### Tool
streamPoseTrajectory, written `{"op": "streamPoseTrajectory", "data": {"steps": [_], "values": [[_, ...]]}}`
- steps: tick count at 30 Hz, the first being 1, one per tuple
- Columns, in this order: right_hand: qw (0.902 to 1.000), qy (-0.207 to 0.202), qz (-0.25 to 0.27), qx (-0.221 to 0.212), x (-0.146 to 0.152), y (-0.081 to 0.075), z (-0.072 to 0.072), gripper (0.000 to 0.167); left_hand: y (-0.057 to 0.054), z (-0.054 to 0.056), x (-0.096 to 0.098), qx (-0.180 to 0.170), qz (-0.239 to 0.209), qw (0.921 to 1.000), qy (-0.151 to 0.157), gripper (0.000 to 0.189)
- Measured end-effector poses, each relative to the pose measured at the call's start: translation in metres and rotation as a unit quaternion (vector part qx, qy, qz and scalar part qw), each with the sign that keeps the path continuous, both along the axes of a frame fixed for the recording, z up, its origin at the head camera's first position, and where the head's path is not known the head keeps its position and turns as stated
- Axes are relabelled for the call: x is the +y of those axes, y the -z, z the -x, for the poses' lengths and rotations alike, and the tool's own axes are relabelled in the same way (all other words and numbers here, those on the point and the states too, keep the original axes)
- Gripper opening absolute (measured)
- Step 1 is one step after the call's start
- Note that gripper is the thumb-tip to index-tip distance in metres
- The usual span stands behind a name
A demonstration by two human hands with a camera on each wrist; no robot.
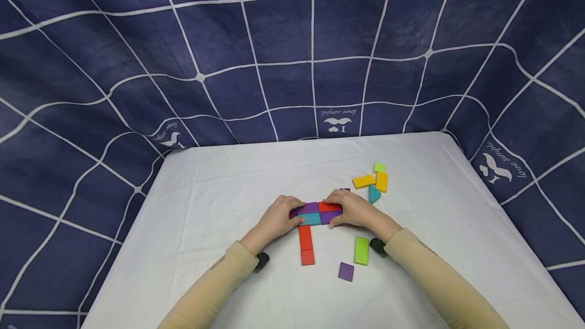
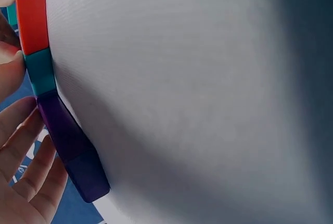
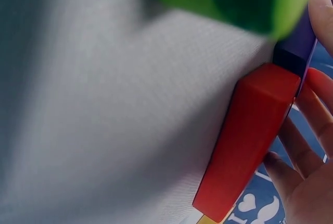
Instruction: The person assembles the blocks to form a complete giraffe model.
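Several colored blocks lie against each other in two short rows between my hands. A purple block and a red block form the back row; a teal block and another purple block form the front one. My left hand grips the left end, thumb at the teal block and fingertips at the back purple one. At the right end, my right hand holds the front purple and back red blocks between thumb and fingers. Another red block lies beneath that palm, mostly hidden from the head view.
Two red blocks run end to end toward me. A green block and purple square block lie nearer me. Behind the right hand are yellow blocks, a teal triangle and a small light-green block.
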State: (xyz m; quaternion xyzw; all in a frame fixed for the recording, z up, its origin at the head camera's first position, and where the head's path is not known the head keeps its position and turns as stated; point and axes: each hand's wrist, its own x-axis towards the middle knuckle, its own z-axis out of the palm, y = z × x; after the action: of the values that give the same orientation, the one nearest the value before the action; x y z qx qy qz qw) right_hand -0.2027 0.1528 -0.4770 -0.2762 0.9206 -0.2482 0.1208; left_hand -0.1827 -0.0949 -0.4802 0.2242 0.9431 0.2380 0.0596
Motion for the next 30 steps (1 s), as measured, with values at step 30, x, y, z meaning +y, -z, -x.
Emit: {"op": "streamPoseTrajectory", "data": {"steps": [30], "values": [[1.0,0.001,0.004,-0.002,0.001,0.004,-0.001,0.064,-0.003,-0.011,0.003,-0.001,0.02,0.9997,0.016,0.05]]}}
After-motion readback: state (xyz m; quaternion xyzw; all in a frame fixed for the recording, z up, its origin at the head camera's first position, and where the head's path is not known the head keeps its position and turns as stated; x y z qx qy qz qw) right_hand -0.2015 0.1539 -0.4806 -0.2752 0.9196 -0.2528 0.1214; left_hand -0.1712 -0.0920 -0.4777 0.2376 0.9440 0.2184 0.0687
